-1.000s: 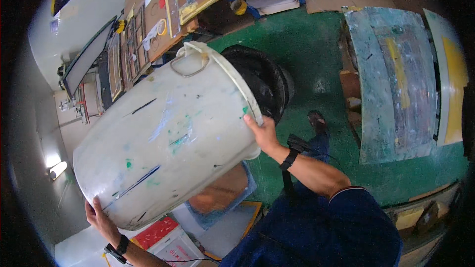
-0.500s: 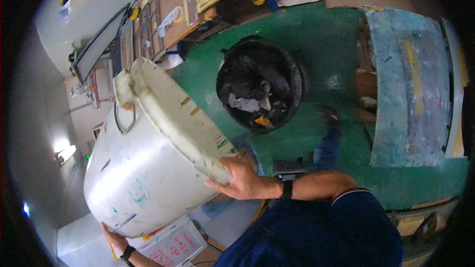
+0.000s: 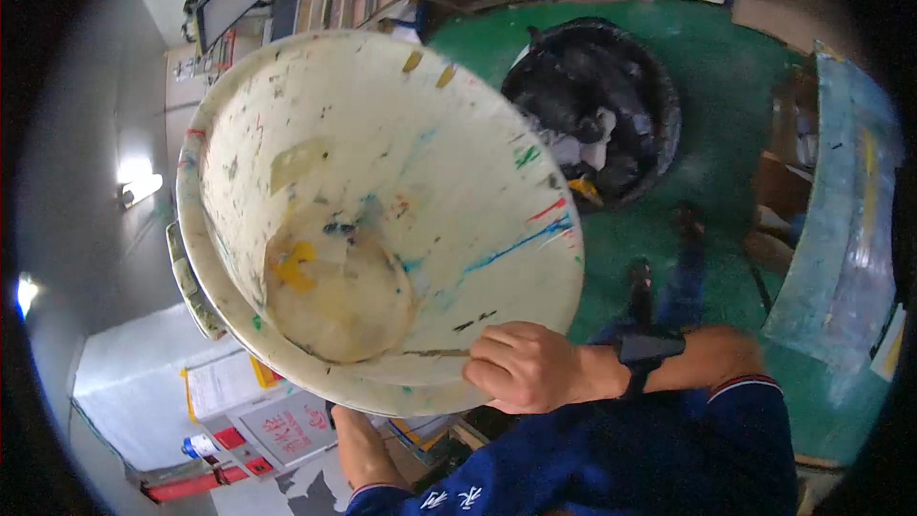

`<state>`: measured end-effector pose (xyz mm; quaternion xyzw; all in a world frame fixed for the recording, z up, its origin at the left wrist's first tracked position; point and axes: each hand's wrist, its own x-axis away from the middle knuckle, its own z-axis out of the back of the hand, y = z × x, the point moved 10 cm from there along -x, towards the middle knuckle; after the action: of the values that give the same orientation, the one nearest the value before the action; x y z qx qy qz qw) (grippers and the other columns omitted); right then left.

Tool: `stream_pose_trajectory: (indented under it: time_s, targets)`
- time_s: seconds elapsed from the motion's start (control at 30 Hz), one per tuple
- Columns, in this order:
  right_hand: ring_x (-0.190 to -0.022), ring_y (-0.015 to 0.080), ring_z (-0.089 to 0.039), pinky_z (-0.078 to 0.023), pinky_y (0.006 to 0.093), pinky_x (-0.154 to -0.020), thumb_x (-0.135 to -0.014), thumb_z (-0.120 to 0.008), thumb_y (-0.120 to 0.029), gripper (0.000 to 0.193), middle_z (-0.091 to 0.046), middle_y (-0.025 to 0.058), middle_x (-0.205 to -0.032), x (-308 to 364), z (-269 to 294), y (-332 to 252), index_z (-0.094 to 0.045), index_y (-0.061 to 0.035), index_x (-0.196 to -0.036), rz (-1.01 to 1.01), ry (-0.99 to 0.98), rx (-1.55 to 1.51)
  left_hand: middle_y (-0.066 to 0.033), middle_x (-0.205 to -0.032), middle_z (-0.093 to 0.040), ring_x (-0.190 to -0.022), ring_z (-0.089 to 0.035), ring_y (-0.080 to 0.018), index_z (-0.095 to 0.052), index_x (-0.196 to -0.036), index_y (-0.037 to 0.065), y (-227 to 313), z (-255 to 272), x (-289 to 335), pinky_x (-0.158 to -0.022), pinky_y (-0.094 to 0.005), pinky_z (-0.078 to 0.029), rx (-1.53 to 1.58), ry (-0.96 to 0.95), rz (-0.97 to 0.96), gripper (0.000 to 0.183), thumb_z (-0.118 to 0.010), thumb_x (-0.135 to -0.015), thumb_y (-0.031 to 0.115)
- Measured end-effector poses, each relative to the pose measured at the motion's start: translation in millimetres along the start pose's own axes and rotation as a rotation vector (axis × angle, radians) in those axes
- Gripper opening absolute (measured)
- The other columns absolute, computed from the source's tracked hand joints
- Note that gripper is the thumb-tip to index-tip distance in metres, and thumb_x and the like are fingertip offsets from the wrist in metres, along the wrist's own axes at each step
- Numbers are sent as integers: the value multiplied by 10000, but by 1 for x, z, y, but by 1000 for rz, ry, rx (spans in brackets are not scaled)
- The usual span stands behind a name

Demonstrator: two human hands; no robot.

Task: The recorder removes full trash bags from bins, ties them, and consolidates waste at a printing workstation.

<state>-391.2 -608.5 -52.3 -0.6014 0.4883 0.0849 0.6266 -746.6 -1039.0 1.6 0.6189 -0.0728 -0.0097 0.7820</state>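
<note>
Swung upright, mouth now facing camera, white bucket [image 3: 382, 201] steadied by right hand [image 3: 525, 368] fingers clamped over rim; left hand grip hidden beneath.

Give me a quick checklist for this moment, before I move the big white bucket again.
1. Right hand grip on the rim of the white paint-stained bucket: ok, fingers curl over the near edge.
2. Left hand grip: cannot tell, only the left forearm shows below the bucket.
3. Bucket emptied: ok, only stuck yellow patches and paint streaks show inside.
4. Black bin position: ok, it stands open on the green floor beyond the bucket, with waste inside.
5. Feet placement: ok, both shoes stand on the floor, short of the bin.
</note>
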Motion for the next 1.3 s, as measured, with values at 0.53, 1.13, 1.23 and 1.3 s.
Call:
stream_pose_trajectory:
  time_s: [0.53, 1.13, 1.23, 1.3]
  targets:
    - [-615, 176, -479, -408, 284, -508, -672, -574, -137, 120, -417, 35, -676, -6, -77, -39, -501, -66, -736, 42, -241, 356, -78, -1312, -502, -1193, -480, -254, -428, -1337, 95, -116, 28, -15, -1015, -401, -380, 44, -44, 183, 539, -440, -931, 450]
    - [-598, 132, -472, -372, 237, -497, -623, -597, -156, 160, -429, 0, -647, -77, -219, -89, -551, -66, -748, -39, -467, 826, -75, -1278, -529, -1163, -505, -249, -456, -1309, 89, -219, -85, -92, -996, -394, -401, 24, -590, 527, 484, -440, -944, 405]
    - [-613, 139, -502, -396, 247, -500, -616, -589, -150, 169, -460, 12, -657, -97, -247, -93, -554, -57, -752, -193, -612, 1077, -75, -1272, -534, -1158, -509, -248, -461, -1305, 88, -245, -168, -84, -992, -393, -405, 20, -877, 615, 474, -440, -946, 397]
    - [-622, 141, -498, -397, 260, -511, -626, -574, -158, 146, -452, 12, -651, -98, -247, -96, -528, -76, -737, -277, -672, 1319, -74, -1268, -537, -1154, -512, -248, -464, -1302, 87, -242, -229, -66, -990, -392, -407, 17, -1060, 627, 468, -441, -947, 392]
